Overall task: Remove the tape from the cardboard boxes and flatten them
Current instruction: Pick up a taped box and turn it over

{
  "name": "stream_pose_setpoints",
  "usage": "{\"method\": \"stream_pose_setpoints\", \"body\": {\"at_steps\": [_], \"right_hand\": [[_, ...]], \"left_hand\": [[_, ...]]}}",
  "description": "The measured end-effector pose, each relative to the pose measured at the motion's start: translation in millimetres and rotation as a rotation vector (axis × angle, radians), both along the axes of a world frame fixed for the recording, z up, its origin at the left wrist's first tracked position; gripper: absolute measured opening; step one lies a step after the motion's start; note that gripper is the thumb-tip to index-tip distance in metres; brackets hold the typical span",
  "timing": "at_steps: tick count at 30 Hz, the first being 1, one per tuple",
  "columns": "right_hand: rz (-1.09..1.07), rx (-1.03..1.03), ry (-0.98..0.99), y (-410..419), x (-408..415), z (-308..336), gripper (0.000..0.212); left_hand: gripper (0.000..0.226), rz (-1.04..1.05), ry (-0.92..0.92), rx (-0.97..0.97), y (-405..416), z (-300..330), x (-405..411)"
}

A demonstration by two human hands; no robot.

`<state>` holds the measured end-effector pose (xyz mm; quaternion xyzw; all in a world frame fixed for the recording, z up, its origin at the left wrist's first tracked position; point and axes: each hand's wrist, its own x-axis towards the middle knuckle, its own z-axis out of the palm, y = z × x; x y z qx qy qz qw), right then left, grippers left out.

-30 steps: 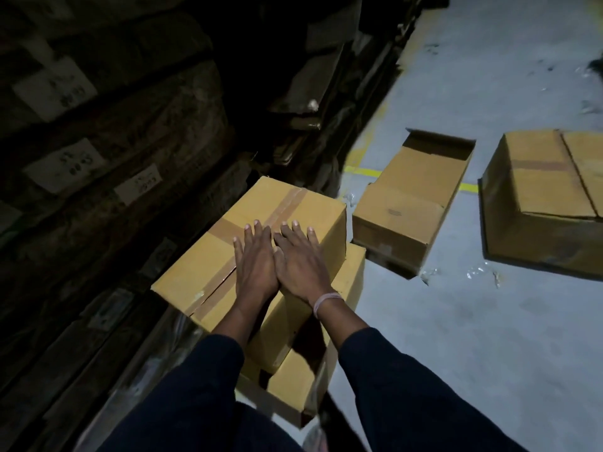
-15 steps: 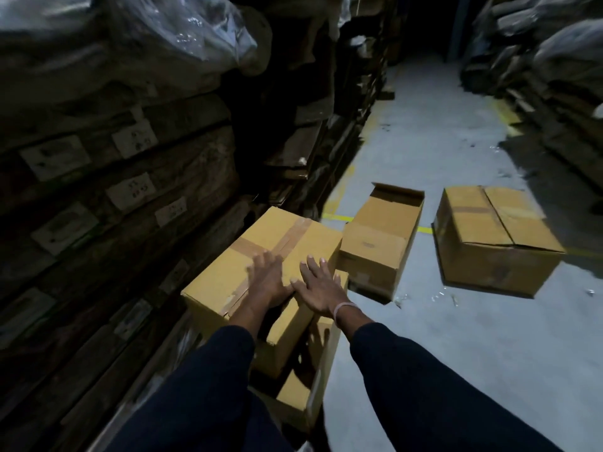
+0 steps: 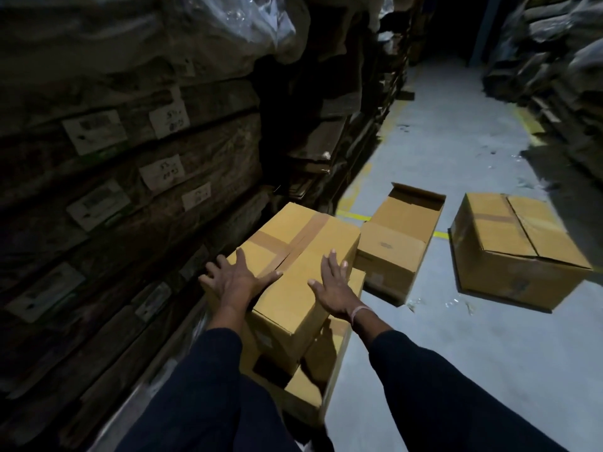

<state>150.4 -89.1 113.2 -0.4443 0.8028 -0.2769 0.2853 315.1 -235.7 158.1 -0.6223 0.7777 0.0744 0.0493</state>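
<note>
Tan box [image 3: 293, 288] w/ brown tape [image 3: 301, 238]; navy sleeves [image 3: 202, 386]; grey floor [image 3: 456, 353], yellow line [image 3: 354, 216]

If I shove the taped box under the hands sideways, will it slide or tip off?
The taped box probably tips: it sits askew on a lower box, one corner overhanging. Likely light, as the other boxes nearby lie open. Both hands lie flat on it, left hand and right hand.

Lower box [image 3: 305, 394] mostly hidden beneath taped box [image 3: 295, 256].
</note>
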Motion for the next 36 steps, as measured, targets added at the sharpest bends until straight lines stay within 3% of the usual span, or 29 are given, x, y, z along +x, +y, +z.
{"method": "stream_pose_setpoints", "body": {"at_steps": [6, 14, 21, 25, 29, 36], "right_hand": [[-0.346, -0.174, -0.194, 30, 22, 7, 0.075], [-0.271, -0.008, 0.063, 100, 2, 6, 0.118], [-0.029, 0.076, -0.039, 166, -22, 3, 0.157], [-0.108, -0.02, -0.077, 170, -18, -14, 0.175], [-0.195, -0.092, -0.145, 172, -18, -16, 0.176], [-0.289, -0.029, -0.066, 249, -40, -5, 0.162]], "left_hand": [[0.132, -0.053, -0.018, 0.129, 37, 17, -15], [0.155, -0.22, 0.111, 0.25, 104, 9, -22], [0.156, -0.444, 0.14, 0.41, 109, 9, -16], [0.164, -0.523, 0.212, 0.443, 102, 7, -4], [0.17, -0.525, 0.301, 0.446, 112, 5, -12], [0.159, -0.676, 0.329, 0.52, 171, -8, -62]]}}
